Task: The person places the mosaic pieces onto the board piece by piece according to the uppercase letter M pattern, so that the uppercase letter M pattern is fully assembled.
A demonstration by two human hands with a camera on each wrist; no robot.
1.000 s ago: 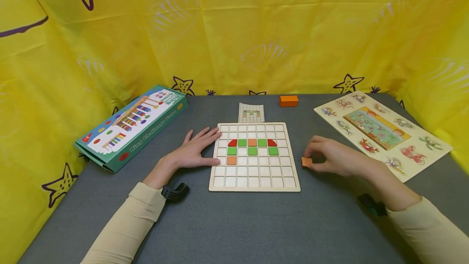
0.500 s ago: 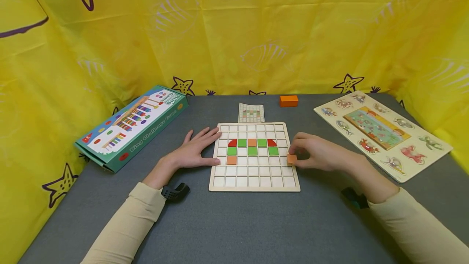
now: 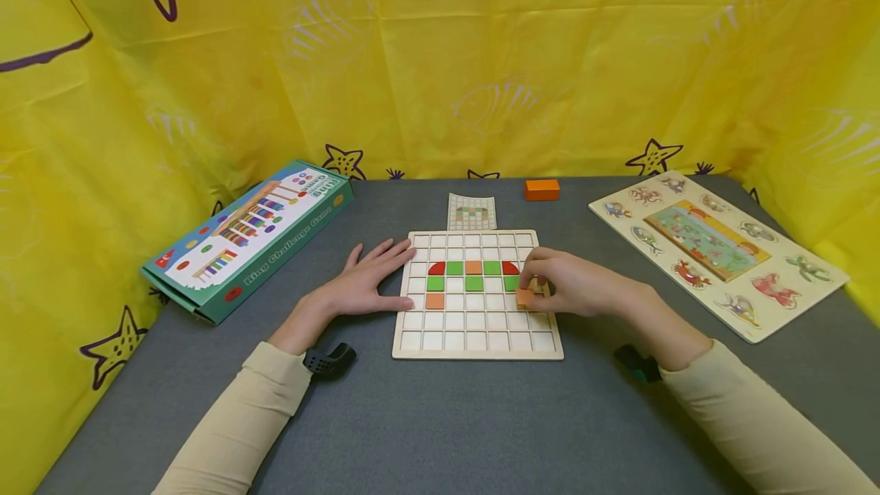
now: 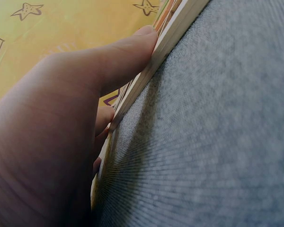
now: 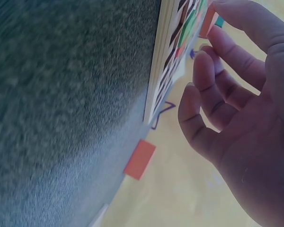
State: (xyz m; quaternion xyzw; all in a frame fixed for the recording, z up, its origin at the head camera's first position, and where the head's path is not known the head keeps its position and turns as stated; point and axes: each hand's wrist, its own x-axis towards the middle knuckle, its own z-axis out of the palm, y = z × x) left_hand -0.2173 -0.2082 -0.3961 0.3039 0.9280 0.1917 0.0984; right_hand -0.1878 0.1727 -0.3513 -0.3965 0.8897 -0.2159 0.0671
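A wooden grid board [image 3: 477,341] lies in the middle of the table, with red, green and orange pieces set in some of its squares. My right hand [image 3: 574,281] is over the board's right side and pinches an orange block [image 3: 525,298] between thumb and index finger. The right wrist view shows that orange block [image 5: 208,21] at the fingertips, the other fingers loosely bent. On the board's left edge rests my left hand [image 3: 364,281], fingers spread and straight; its thumb [image 4: 132,49] touches the rim in the left wrist view.
A small pattern card [image 3: 471,211] lies against the board's far edge. Behind it to the right sits an orange box-shaped block [image 3: 541,189]. A green game box [image 3: 247,239] stands at left, and a sea-animal puzzle board [image 3: 715,250] at right. A yellow cloth [image 3: 440,82] hangs behind.
My right hand has carried the orange block left, from the table beside the board to over its right-hand squares. The left hand has stayed where it was.
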